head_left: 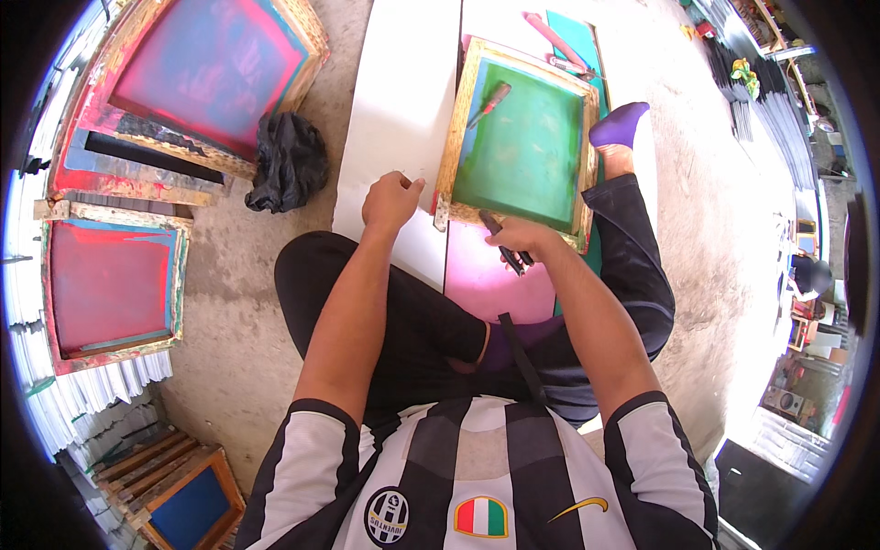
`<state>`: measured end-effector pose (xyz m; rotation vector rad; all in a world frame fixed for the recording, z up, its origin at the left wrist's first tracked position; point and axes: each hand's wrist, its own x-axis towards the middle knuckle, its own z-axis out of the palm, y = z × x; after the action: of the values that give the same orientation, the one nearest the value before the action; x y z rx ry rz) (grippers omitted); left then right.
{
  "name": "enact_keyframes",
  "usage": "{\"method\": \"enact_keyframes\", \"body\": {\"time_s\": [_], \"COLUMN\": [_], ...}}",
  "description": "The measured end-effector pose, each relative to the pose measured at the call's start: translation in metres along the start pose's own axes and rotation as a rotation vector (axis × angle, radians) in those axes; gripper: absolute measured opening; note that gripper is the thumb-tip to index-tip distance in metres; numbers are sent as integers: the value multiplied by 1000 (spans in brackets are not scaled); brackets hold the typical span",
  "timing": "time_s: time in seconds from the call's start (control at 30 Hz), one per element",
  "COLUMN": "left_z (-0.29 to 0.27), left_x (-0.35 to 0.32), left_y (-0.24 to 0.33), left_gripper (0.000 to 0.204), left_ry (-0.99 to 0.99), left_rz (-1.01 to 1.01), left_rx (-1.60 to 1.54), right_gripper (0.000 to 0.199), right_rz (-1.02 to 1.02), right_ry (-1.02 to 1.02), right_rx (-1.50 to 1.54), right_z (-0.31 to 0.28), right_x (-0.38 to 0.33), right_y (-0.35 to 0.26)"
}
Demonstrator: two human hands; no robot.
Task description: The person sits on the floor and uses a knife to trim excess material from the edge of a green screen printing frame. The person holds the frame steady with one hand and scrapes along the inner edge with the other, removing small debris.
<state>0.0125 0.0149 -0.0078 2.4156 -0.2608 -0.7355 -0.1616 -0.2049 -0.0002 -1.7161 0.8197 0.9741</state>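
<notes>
A wooden screen-printing frame with green mesh lies in front of me. On its mesh rests a screwdriver with a dark and reddish handle. My right hand is at the frame's near edge, closed around dark pliers; part of the tool is hidden under the fingers. Left of the frame, over a white board, my left hand is closed with thumb and forefinger together. What it pinches, if anything, is too small to make out. A pink sheet shows below the frame.
My sock-covered foot is against the frame's right side. A black plastic bag and red-stained screen frames stand at left. A pink-handled tool lies beyond the frame. Another person is at far right.
</notes>
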Motion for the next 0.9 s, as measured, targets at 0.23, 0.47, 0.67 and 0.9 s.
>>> {"method": "enact_keyframes", "body": {"time_s": [0.23, 0.47, 0.67, 0.9], "left_z": [-1, 0, 0, -1], "left_x": [0, -1, -2, -2], "left_y": [1, 2, 4, 15], "left_gripper": [45, 47, 48, 48], "left_ry": [15, 19, 27, -7], "left_rz": [31, 58, 70, 79], "left_rx": [-40, -87, -85, -61], "right_gripper": [39, 45, 41, 40], "right_rz": [76, 212, 159, 201], "right_ry": [2, -53, 222, 410], "right_rx": [-8, -28, -87, -97], "right_z": [-1, -9, 30, 54], "right_x": [-3, -2, -17, -27], "right_y": [-15, -28, -35, -45]}}
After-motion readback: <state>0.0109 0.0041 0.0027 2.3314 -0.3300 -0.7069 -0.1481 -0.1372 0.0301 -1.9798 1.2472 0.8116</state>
